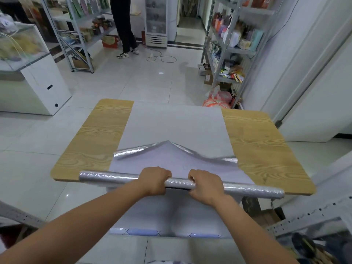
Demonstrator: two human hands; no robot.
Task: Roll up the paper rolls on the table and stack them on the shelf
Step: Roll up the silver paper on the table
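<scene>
While the left hand (155, 180) and right hand (205, 184) sit close together at the middle of the silvery paper roll (106, 177), each grip is closed round it, knuckles up and fingers curled over its far side. The roll lies crosswise along the near edge of the wooden counter (95, 138), both ends reaching past the paper's sides. Below it a pale hanging sheet (152, 216) drops over that edge, with a printed cross pattern along its bottom. Beyond the hands a loose sheet end (133, 152) with shiny curled corners peaks upward on a flat white sheet (175, 124) that runs to the far edge. Stocked metal shelves (228, 48) stand to the right, well apart.
</scene>
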